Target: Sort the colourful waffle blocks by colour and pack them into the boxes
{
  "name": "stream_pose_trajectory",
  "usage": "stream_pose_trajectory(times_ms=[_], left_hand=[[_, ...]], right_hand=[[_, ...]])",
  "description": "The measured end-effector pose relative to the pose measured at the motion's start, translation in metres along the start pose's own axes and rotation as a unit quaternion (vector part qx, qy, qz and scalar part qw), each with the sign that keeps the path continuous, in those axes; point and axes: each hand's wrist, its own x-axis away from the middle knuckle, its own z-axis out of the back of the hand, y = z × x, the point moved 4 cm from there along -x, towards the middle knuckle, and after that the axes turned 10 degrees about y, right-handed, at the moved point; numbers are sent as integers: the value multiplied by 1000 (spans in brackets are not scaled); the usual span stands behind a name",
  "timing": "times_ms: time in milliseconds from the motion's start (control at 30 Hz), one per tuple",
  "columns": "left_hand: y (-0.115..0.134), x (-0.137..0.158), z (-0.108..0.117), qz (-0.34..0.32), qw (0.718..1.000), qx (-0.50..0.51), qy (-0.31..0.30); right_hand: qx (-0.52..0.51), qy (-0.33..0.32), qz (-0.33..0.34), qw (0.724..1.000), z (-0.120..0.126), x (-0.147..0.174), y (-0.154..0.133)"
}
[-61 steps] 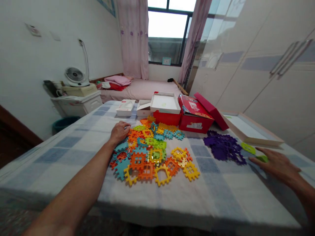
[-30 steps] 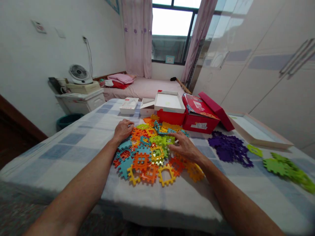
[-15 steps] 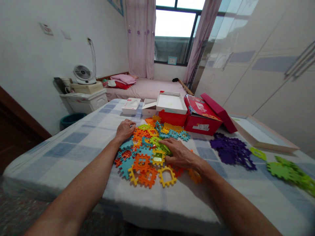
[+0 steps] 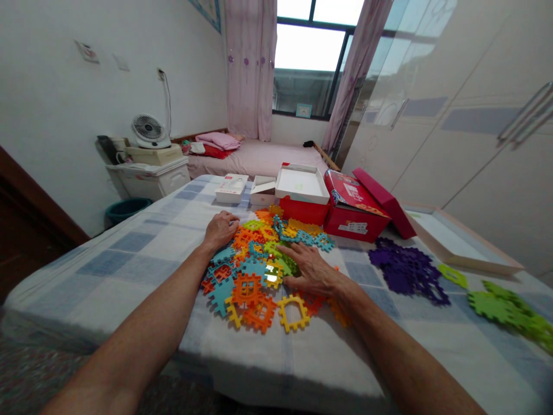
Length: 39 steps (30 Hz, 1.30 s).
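Note:
A mixed pile of flat, toothed plastic building pieces lies on the checked cloth. Among them are an orange window-shaped piece (image 4: 247,289), a yellow frame piece (image 4: 294,313) and a blue piece (image 4: 222,294). My left hand (image 4: 220,229) rests palm down at the pile's left edge, its fingers loosely bent and partly hidden; I see nothing held in it. Over the right side of the pile, my right hand (image 4: 314,268) has its thumb and fingers apart around green pieces (image 4: 290,264), touching or just above them. More orange pieces lie partly under my right wrist.
Purple pieces (image 4: 408,268) and light green pieces (image 4: 505,305) form separate heaps to the right. Behind the pile stand a small white box (image 4: 231,189), an open white box (image 4: 262,196), a white tray (image 4: 301,197) and a red box (image 4: 356,222). A shallow tray (image 4: 470,262) lies far right.
My right hand's thumb and fingers have spread a little and shifted slightly left over the green pieces. My left hand stays in place. The view has tilted slightly.

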Motion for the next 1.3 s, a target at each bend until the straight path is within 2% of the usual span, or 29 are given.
stream_pose_trajectory(times_ms=[167, 400, 567, 767, 1000, 1200, 1300], left_hand=[[-1, 0, -2, -2, 1000, 5, 4], [0, 0, 0, -11, 1000, -4, 1], [1, 0, 2, -5, 1000, -11, -1], [2, 0, 2, -7, 1000, -20, 2], [-1, -1, -3, -14, 1000, -3, 1], [-3, -1, -4, -16, 1000, 0, 8], [-2, -1, -3, -19, 1000, -3, 17]], right_hand=[[-12, 14, -4, 1000, 0, -4, 9], [-65, 32, -1, 997, 17, 1, 8], [-82, 82, -59, 992, 24, 2, 15], [-88, 119, -42, 988, 13, -2, 13], [-81, 154, -133, 976, 5, -8, 13], [-72, 136, -162, 975, 2, -11, 16], [-62, 142, -156, 975, 0, -12, 19]])
